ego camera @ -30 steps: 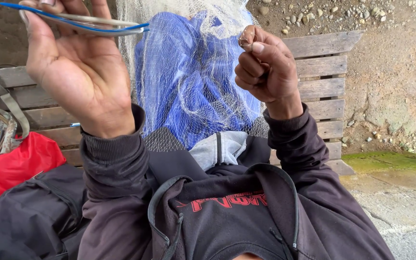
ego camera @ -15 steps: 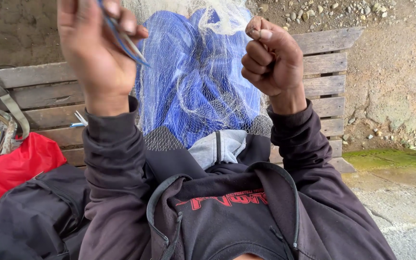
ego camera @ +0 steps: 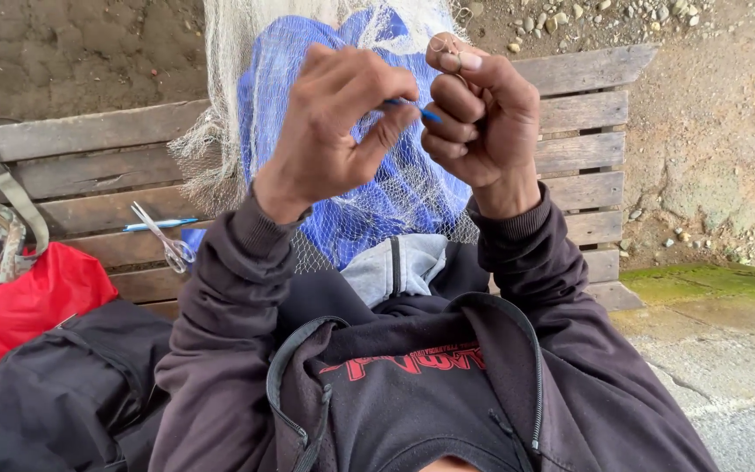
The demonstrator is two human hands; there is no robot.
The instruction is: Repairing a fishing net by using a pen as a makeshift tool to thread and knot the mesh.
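The left hand [ego camera: 334, 131] pinches a blue needle [ego camera: 425, 112] against the closed right hand [ego camera: 478, 114], which grips a mesh loop of the net [ego camera: 369, 210] hanging before the bench [ego camera: 587, 114]; a slipped pinch could probably snag neighbouring mesh or drop the loop.

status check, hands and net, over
Left hand pinching thin blue plastic needle. Right hand fisted on white mesh net. Nothing blocking.

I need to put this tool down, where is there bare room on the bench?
Bare slats right of the right hand; also bench planks above the scissors. Crowded: net in the middle, red bag at left.
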